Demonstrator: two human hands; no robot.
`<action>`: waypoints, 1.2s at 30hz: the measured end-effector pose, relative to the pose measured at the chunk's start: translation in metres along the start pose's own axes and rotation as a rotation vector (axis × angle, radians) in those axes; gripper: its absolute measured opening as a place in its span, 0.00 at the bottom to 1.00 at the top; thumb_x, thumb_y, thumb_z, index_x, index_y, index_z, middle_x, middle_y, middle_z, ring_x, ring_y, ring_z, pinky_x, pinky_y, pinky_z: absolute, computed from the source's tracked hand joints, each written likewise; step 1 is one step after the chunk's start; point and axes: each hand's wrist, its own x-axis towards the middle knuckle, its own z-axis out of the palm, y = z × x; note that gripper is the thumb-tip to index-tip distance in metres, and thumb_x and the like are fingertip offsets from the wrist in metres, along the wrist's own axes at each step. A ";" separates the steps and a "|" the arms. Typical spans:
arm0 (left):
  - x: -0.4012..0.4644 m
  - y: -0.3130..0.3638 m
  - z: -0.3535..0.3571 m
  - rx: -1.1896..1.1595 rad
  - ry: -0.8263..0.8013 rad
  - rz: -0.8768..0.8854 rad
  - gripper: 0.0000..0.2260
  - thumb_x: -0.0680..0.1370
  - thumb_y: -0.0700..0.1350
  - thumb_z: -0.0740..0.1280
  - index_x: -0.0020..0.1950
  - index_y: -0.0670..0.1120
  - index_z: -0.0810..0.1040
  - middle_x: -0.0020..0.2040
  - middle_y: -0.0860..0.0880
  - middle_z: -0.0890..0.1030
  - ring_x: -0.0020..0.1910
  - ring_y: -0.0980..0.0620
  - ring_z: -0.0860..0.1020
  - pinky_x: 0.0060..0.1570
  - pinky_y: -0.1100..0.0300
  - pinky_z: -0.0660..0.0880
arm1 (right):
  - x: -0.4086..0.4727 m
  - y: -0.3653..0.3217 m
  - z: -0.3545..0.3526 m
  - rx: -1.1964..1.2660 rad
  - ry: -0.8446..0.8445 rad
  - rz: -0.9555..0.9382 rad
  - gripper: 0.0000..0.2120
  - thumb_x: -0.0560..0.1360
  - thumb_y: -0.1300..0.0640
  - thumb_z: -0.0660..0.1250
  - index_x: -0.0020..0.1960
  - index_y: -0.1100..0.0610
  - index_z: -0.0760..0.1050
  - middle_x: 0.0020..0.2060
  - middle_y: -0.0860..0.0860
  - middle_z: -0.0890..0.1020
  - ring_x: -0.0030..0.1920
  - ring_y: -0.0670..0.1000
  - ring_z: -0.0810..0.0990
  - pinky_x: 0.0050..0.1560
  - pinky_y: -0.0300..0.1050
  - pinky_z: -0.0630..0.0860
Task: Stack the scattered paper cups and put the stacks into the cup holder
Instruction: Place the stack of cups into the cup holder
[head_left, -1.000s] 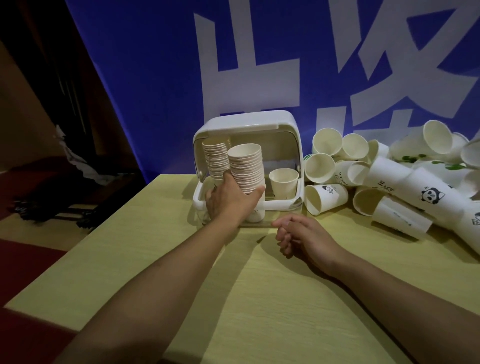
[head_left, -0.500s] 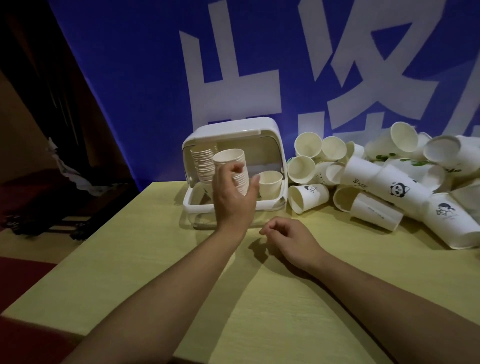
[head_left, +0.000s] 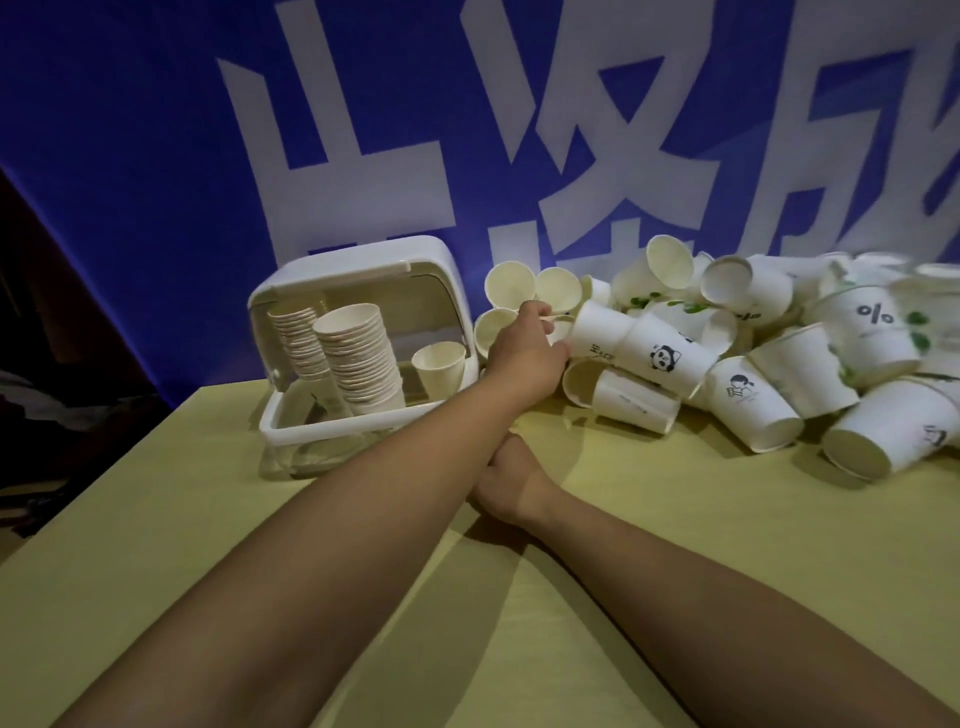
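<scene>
Matt white paper cups are lying beside the glossy white plastic cup holder, both sitting on a smooth, matt yellowish table.

Left hand reaching far forward, arm extended, crossing over right hand; right fingers hidden beneath left forearm.

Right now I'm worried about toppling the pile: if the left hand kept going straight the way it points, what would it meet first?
Likely the lying paper cup at the pile's near left edge; the left hand already looks at its rim, though depth is unclear.
</scene>
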 end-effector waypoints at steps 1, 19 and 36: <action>0.005 0.001 0.002 -0.007 -0.018 -0.015 0.23 0.81 0.43 0.68 0.74 0.50 0.67 0.69 0.51 0.76 0.66 0.48 0.75 0.63 0.53 0.73 | -0.001 -0.001 0.000 -0.005 -0.004 -0.008 0.15 0.72 0.54 0.64 0.53 0.62 0.80 0.49 0.58 0.84 0.50 0.58 0.82 0.54 0.54 0.80; 0.007 0.014 -0.082 -0.134 0.245 0.194 0.08 0.78 0.44 0.73 0.55 0.56 0.83 0.44 0.62 0.80 0.46 0.65 0.78 0.48 0.65 0.75 | 0.000 0.003 0.002 0.075 -0.081 0.016 0.07 0.80 0.57 0.66 0.46 0.50 0.81 0.38 0.49 0.82 0.37 0.47 0.80 0.41 0.41 0.76; -0.036 -0.091 -0.219 0.357 0.626 0.153 0.09 0.80 0.52 0.70 0.59 0.60 0.84 0.51 0.47 0.80 0.48 0.49 0.77 0.46 0.56 0.73 | 0.003 0.006 0.003 0.047 -0.085 -0.034 0.06 0.80 0.55 0.67 0.47 0.53 0.82 0.38 0.54 0.85 0.41 0.55 0.84 0.47 0.51 0.81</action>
